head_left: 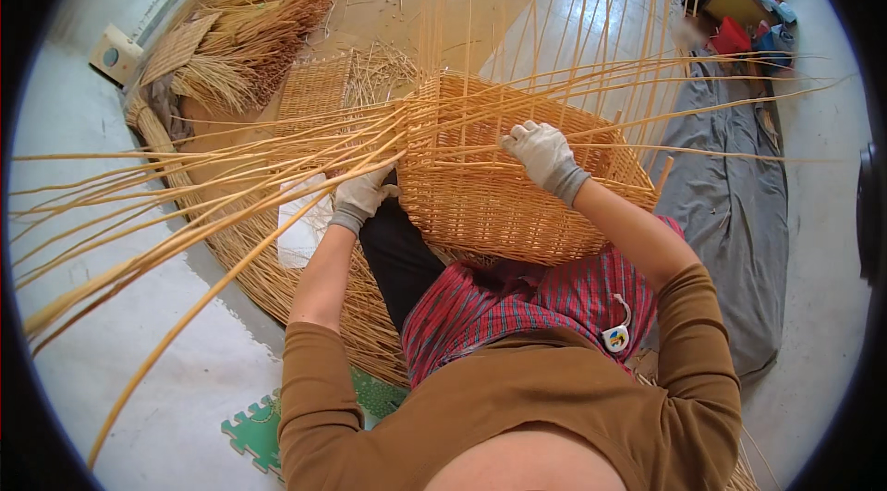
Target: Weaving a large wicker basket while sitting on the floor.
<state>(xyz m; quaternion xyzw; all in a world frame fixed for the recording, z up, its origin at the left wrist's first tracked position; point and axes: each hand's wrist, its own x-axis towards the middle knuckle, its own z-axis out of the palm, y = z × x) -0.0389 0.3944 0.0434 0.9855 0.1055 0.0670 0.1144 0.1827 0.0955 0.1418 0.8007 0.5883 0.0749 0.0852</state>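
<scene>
- Across my lap (462, 302), head view, sits a golden, boxy wicker basket (517, 223), its long axis running left to right, right end slightly nearer me.
- Its long tan stakes (427, 29) point away from me.
- My left hand (365, 193), pale-gloved, is at its left corner, fingers partly hidden; grip, I cannot tell.
- My right hand (539, 154), likewise gloved, curls over its interior; whether pinching a rod, I cannot tell.

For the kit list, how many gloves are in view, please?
2: on the left hand beside the basket and the right hand over it; others may be hidden.
</scene>
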